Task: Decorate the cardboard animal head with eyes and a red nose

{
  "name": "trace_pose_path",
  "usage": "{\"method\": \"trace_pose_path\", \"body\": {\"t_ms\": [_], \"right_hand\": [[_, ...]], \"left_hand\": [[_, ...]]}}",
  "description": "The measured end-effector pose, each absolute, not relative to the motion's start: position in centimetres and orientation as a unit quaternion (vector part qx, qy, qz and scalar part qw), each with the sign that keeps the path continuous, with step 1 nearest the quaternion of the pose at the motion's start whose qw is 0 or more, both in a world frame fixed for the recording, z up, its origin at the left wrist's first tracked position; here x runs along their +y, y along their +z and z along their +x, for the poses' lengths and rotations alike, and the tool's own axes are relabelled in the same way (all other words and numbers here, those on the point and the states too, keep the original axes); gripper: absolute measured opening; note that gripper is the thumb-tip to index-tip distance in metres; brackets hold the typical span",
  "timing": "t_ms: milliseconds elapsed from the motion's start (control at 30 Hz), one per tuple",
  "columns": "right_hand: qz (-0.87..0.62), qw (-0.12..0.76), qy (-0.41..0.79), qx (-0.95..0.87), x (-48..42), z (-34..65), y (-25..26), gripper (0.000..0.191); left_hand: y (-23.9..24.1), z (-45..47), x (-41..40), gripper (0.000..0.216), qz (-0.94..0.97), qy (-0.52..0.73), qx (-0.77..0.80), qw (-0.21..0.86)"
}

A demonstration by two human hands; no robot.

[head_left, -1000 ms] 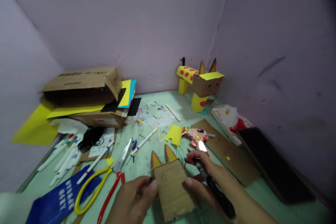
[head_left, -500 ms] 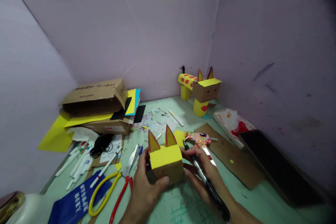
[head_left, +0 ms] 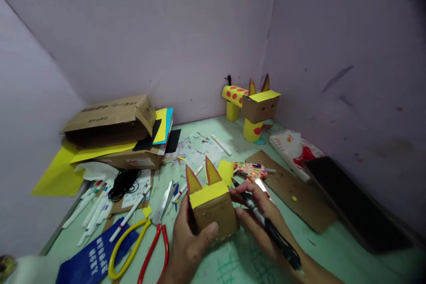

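Note:
A small cardboard box point(head_left: 217, 219) has a yellow paper top and two pointed yellow ears edged in reddish brown. My left hand point(head_left: 195, 239) grips it from the left, with the thumb on its brown front face, where a small round mark shows. In my right hand point(head_left: 262, 213) is a black pen point(head_left: 274, 235), its dark tip pointing up and away near the box's upper right corner. Fingers of that hand also rest by the box's right side; whether they press on it I cannot tell. Left of the box lie open scissors point(head_left: 159, 217) with one yellow and one red handle.
A finished-looking cardboard animal point(head_left: 261, 108) with a spotted yellow body stands at the back right. Several markers point(head_left: 96, 208), black cord point(head_left: 124, 184) and a blue packet point(head_left: 96, 253) lie left. Cardboard boxes point(head_left: 109, 120) stand behind them. A cardboard strip point(head_left: 296, 195) and dark phone-like slab point(head_left: 353, 204) lie right.
My left hand has tipped the box back, so more of its brown front face shows and less of the yellow top. The pen stays in my right hand. The view has shifted slightly.

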State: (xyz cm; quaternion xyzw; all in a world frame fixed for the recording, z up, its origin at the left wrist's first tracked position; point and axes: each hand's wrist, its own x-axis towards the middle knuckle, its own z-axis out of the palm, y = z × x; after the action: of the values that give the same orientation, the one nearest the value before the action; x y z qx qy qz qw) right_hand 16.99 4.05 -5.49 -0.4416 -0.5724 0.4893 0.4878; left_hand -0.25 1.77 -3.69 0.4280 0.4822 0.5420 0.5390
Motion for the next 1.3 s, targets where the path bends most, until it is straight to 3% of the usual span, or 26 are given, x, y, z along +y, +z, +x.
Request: {"method": "trace_pose_path", "body": {"t_ms": [267, 467, 767, 933, 1300], "right_hand": [[-0.473, 0.593, 0.449, -0.472, 4.0, 17.6, -3.9, 0.028], [-0.472, 0.612, 0.343, -0.534, 2.9, 18.0, -3.7, 0.013], [-0.442, 0.609, 0.400, -0.524, 2.8, 16.5, -3.5, 0.012], [-0.425, 0.598, 0.381, -0.562, 2.5, 16.7, -4.6, 0.010], [-0.441, 0.580, 0.471, -0.498, 3.0, 15.5, -4.7, 0.015]], "left_hand": [[-3.9, -0.8, 2.3, 0.080, 0.399, 0.567, 0.469, 0.547], [-4.3, -0.5, 1.6, 0.064, 0.381, 0.547, 0.474, 0.575], [-3.8, 0.6, 1.3, 0.078, 0.389, 0.553, 0.501, 0.540], [-3.9, 0.5, 1.4, 0.077, 0.381, 0.541, 0.503, 0.555], [-3.9, 0.6, 1.3, 0.073, 0.379, 0.538, 0.521, 0.544]]}}
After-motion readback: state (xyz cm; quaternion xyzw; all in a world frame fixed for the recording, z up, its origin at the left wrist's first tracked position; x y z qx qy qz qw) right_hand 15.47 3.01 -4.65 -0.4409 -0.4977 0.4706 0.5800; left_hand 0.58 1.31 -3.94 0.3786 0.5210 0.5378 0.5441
